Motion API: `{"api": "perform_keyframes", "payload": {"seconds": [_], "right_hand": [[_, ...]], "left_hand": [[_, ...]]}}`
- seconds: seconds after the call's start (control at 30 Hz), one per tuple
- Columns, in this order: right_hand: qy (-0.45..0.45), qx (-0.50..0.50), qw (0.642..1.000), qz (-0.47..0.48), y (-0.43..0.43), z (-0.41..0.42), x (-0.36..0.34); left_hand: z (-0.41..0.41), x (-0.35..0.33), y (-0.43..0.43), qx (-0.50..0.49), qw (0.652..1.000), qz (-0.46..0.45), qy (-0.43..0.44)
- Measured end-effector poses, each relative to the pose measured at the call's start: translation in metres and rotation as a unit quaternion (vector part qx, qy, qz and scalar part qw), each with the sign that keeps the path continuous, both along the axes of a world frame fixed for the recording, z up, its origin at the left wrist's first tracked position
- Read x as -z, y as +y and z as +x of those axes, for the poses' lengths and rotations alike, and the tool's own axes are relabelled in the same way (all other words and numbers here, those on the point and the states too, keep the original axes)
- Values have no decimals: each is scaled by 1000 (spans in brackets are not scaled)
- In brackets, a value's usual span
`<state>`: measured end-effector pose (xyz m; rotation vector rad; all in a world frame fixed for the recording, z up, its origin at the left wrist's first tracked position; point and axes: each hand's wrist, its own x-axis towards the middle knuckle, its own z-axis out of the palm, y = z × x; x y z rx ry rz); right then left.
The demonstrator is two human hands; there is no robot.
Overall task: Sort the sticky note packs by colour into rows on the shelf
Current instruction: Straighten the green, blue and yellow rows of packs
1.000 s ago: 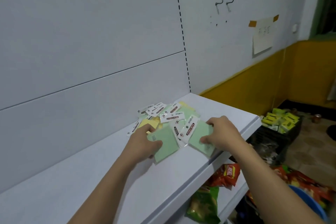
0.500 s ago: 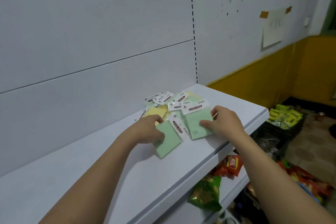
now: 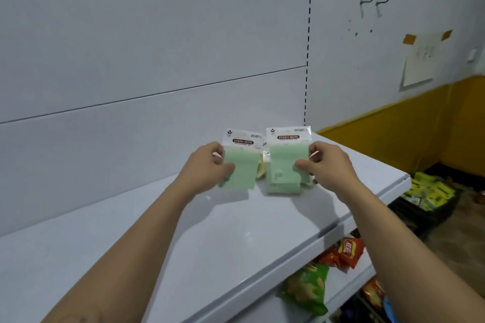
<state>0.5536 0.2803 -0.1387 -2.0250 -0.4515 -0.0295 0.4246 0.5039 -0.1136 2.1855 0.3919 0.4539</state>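
Left hand (image 3: 207,165) pinches one green pack (image 3: 240,169) by its edge, right hand (image 3: 326,165) another (image 3: 286,168), both lifted upright above the shelf (image 3: 236,231), labels facing the person, likely to compare colours. Yellow pack (image 3: 260,169) peeks between them.

This is looking like a small shop, or its stockroom. A white metal display shelf (image 3: 236,231) is running along a slotted white back panel (image 3: 157,47), the sort used on retail gondolas. Bagged snacks are lying on the tier below: a green packet (image 3: 305,288) and a red one (image 3: 346,252). Retail-packed sticky note packs (image 3: 287,162) with printed header cards are being handled above the shelf. A dark crate (image 3: 430,204) of yellow-green packaged goods is sitting on the floor by the yellow-painted wall (image 3: 406,134).
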Motion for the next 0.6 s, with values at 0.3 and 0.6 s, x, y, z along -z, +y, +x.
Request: {"api": "perform_keyframes", "payload": {"seconds": [0.3, 0.6], "right_hand": [[-28, -125, 990, 51, 88, -32, -17], [-31, -279, 957, 71, 197, -100, -26]], "left_hand": [[-82, -4, 61, -127, 983, -75, -107], [-203, -9, 116, -284, 947, -49, -142]]}}
